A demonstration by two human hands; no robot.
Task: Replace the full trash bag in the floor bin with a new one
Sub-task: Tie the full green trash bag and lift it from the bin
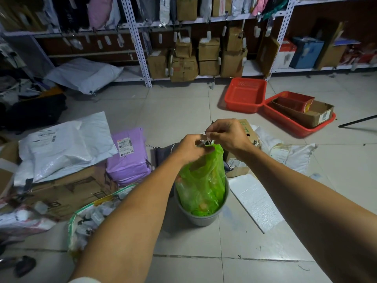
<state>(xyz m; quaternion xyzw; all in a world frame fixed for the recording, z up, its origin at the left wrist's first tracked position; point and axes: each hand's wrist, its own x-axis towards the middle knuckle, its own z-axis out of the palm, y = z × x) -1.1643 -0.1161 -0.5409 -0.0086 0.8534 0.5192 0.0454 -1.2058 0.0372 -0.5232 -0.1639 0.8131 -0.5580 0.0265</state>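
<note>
Both hands [210,142] pinch green bag's [201,180] top above bin [201,219].

Both bare forearms reach forward and come together in the middle of the view. The left hand [190,148] has its fingers curled, pinching something thin and pale. The right hand [226,134] sits just beside it (a little higher), fingers also curled in a pinch.
</note>
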